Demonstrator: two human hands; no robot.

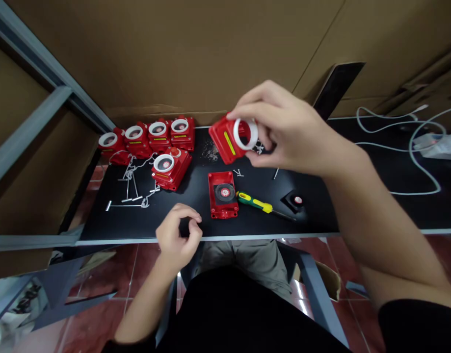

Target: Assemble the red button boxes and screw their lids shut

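Grip of the right hand [284,125] is closed on a red cover [220,138] with a white ring, raised beyond the open red box [218,208] on the black surface [133,226]. Left hand [178,236], loosely curled with thumb and fingers apart, holds nothing, near the box's left side. Just right of that box lies a screwdriver [255,202]; five ringed units [180,167] stand to its left.
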